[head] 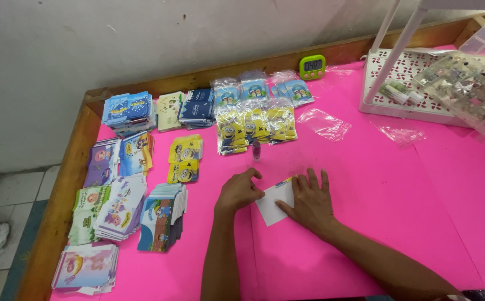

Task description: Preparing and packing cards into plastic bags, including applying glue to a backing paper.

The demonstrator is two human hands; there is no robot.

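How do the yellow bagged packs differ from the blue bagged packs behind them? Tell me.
The yellow bagged packs lie nearer the hands and look larger; the blue bagged packs lie farther back by the green timer. Yellow ones overlap closely; blue ones are fanned out wider. Both are in clear plastic on the pink table.

Left hand (239, 191) curled, right hand (309, 202) flat, fingers spread

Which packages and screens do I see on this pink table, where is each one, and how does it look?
Timer: far edge, small green case, grey screen.
Blue packets: clear bags, far row left of the timer.
Yellow packets: clear bags holding yellow cartoon cards, row in front of the blue packets.
Card stacks: left side, blue, purple, green piles.
White card: under the left hand and right hand.
Empty clear bag: right of the yellow packets.
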